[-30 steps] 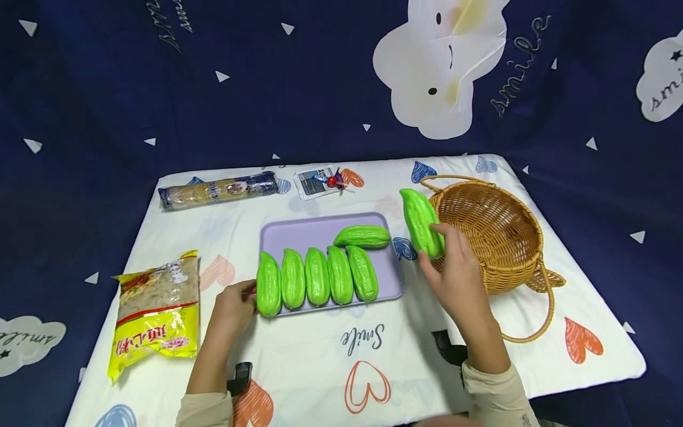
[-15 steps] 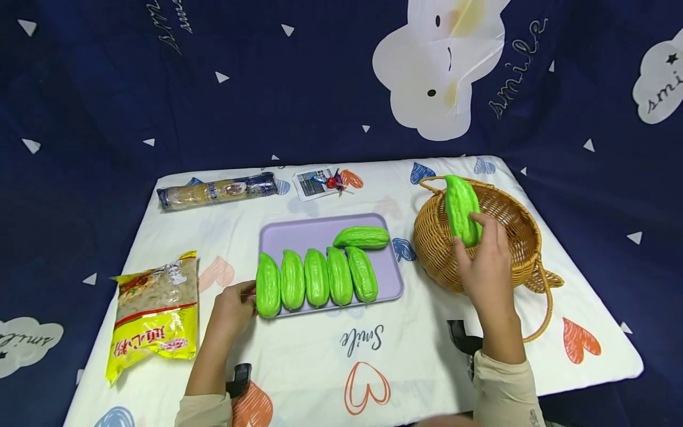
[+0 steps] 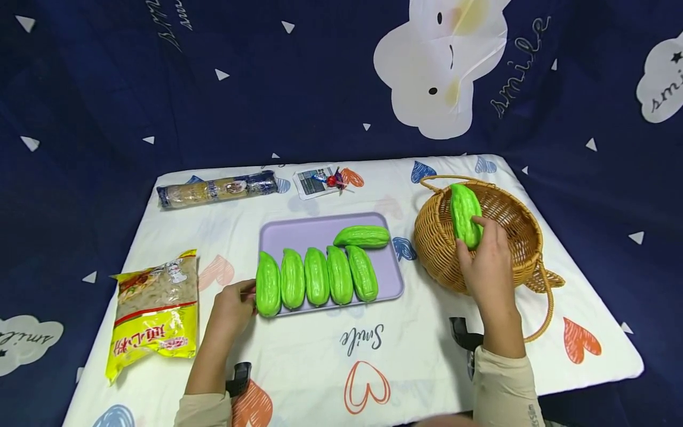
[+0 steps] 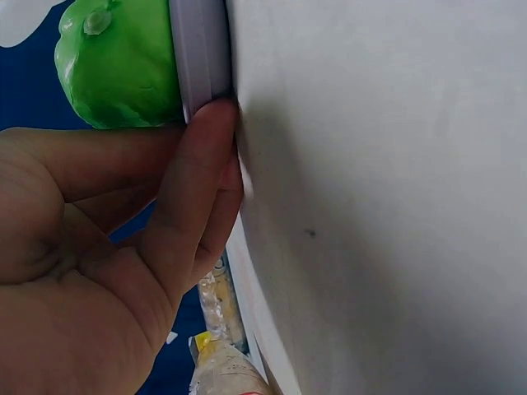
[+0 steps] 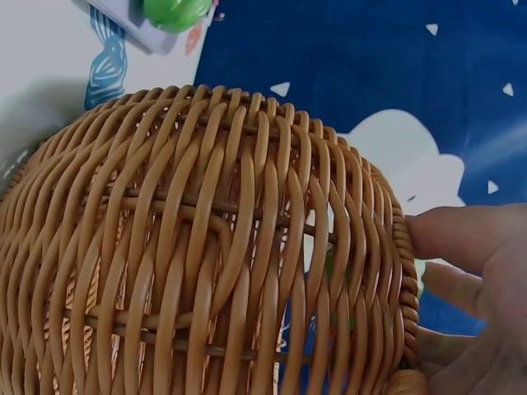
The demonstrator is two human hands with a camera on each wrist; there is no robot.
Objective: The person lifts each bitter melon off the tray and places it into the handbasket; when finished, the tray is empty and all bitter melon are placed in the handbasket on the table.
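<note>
My right hand (image 3: 482, 252) grips a green bitter gourd (image 3: 465, 214) and holds it inside the rim of a wicker basket (image 3: 512, 261) at the right. In the right wrist view the basket wall (image 5: 206, 271) fills the frame and my fingers (image 5: 461, 239) show at its rim. My left hand (image 3: 233, 305) holds the front left corner of a lilac tray (image 3: 304, 234); the left wrist view shows fingers (image 4: 193, 189) against the tray edge (image 4: 200, 58) beside a gourd (image 4: 119, 66). Several gourds (image 3: 317, 276) lie in a row on the tray, one more (image 3: 363, 236) behind them.
A yellow noodle packet (image 3: 155, 311) lies at the left of the white heart-print cloth (image 3: 373, 356). A long pasta packet (image 3: 216, 190) and a small card with a red thing (image 3: 320, 181) lie at the back. Dark blue fabric surrounds the table.
My right hand carried the gourd from beside the tray rightward over the basket, then lowered it slightly inside the rim. The left hand stayed on the tray.
</note>
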